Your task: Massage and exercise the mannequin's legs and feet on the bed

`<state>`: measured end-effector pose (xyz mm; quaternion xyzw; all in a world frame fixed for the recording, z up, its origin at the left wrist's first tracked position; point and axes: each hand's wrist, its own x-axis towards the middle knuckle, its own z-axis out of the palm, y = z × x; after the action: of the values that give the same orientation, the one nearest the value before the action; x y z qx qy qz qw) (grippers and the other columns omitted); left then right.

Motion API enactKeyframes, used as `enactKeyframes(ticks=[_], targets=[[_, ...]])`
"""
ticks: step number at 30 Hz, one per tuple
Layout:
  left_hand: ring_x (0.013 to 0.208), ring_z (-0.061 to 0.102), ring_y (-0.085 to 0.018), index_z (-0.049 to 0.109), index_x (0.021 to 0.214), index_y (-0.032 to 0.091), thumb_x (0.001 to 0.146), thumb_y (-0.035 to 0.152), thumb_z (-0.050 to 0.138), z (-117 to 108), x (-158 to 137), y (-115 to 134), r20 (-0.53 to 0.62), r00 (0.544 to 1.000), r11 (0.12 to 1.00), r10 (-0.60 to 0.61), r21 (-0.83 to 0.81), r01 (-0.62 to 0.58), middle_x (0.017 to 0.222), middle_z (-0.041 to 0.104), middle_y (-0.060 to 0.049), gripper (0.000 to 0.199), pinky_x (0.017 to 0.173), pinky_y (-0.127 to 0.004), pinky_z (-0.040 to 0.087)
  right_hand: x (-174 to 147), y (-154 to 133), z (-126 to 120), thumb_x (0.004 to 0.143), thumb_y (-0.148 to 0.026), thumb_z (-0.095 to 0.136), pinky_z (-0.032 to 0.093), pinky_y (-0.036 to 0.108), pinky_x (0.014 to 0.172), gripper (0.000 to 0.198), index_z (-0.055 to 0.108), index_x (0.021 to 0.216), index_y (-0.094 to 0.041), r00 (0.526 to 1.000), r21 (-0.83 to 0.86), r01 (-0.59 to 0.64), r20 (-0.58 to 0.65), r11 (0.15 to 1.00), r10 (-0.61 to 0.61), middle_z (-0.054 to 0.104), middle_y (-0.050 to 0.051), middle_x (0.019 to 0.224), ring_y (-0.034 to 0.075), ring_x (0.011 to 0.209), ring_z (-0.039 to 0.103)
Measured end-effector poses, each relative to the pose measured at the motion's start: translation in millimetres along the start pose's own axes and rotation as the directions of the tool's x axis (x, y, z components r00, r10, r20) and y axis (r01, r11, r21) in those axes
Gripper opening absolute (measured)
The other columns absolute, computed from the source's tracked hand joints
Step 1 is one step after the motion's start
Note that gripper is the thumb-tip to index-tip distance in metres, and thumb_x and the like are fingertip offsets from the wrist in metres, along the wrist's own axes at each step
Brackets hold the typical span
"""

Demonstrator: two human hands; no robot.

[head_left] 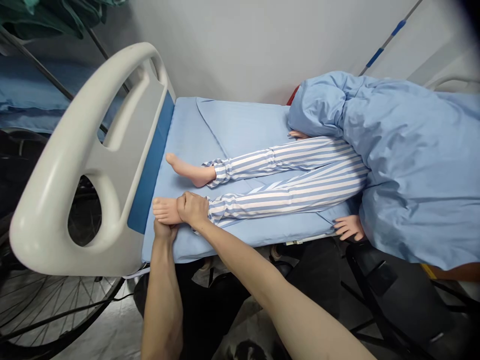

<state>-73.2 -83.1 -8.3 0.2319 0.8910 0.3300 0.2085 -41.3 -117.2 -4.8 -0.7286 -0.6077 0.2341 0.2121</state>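
A figure that looks like a care manikin lies on the bed in blue-and-white striped trousers (pixel 288 197). My right hand (pixel 193 207) is wrapped over the ankle of its near foot (pixel 167 210), just below the trouser cuff. From underneath, my left hand (pixel 164 229) holds the same foot near the toes; most of its fingers are hidden behind the foot. The far foot (pixel 193 174) rests bare on the light blue sheet (pixel 243 120), touched by neither hand.
A white footboard (pixel 144 125) with a blue panel stands close left of the feet. A blue quilt (pixel 420 165) covers the figure's upper body, and one manikin hand (pixel 349 228) sticks out at the near edge. At lower left is a wheelchair wheel (pixel 75 310); a black chair (pixel 405 295) stands lower right.
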Motion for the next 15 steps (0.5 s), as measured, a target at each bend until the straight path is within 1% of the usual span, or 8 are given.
enactKeyframes(ticks=[2,3,7,10,12,15], targets=[[0.127,0.045,-0.024,0.041,0.117,0.015,0.097,0.006,0.006,3,-2,2,-0.088,0.996,0.998,-0.002,0.069,0.008,0.107,0.046,-0.010,0.042,0.109,-0.047,0.038,1,0,0,0.101,-0.037,0.040,0.045,0.027,0.077,0.032,0.068,0.094,-0.021,1.000,-0.005,-0.008,0.011,1.000,0.008,0.071,0.004,0.096,0.017,0.085,0.065],[0.124,0.046,-0.025,0.041,0.116,0.015,0.095,0.004,0.007,5,-3,3,-0.122,0.993,0.995,0.006,0.099,0.006,0.106,0.046,-0.009,0.041,0.108,-0.047,0.040,1,0,0,0.101,-0.037,0.040,0.045,0.027,0.077,0.033,0.068,0.094,-0.021,1.000,-0.003,-0.008,0.011,1.000,0.008,0.071,0.004,0.095,0.017,0.084,0.065],[0.113,0.051,-0.025,0.043,0.110,0.018,0.093,0.003,0.019,8,-4,2,-0.190,0.981,0.984,0.051,0.177,-0.017,0.103,0.049,-0.008,0.033,0.099,-0.044,0.047,2,1,1,0.099,-0.036,0.043,0.044,0.027,0.075,0.030,0.067,0.092,-0.020,1.000,0.016,0.014,-0.002,1.000,-0.014,0.072,0.004,0.099,0.017,0.083,0.064],[0.112,0.053,-0.024,0.041,0.108,0.019,0.095,0.005,0.017,11,0,-1,-0.190,0.981,0.984,0.043,0.176,-0.009,0.099,0.048,-0.007,0.031,0.099,-0.044,0.048,1,1,1,0.098,-0.033,0.044,0.043,0.027,0.074,0.028,0.067,0.092,-0.019,1.000,0.019,0.007,-0.018,1.000,-0.007,0.072,0.003,0.100,0.017,0.083,0.064],[0.117,0.052,-0.023,0.039,0.110,0.019,0.096,0.006,0.010,13,4,-1,-0.180,0.983,0.987,0.026,0.159,0.003,0.100,0.046,-0.007,0.035,0.104,-0.046,0.046,0,0,-1,0.098,-0.033,0.044,0.042,0.027,0.075,0.028,0.068,0.091,-0.019,1.000,0.023,-0.001,-0.019,1.000,0.002,0.073,0.003,0.100,0.017,0.084,0.064],[0.129,0.046,-0.024,0.036,0.115,0.018,0.098,0.009,0.005,13,7,-1,-0.136,0.991,0.992,0.009,0.129,0.009,0.110,0.045,-0.009,0.037,0.111,-0.048,0.039,-1,-1,-4,0.098,-0.032,0.043,0.042,0.028,0.075,0.030,0.069,0.093,-0.018,1.000,0.035,0.004,-0.012,0.999,-0.004,0.073,0.005,0.100,0.019,0.084,0.065]])
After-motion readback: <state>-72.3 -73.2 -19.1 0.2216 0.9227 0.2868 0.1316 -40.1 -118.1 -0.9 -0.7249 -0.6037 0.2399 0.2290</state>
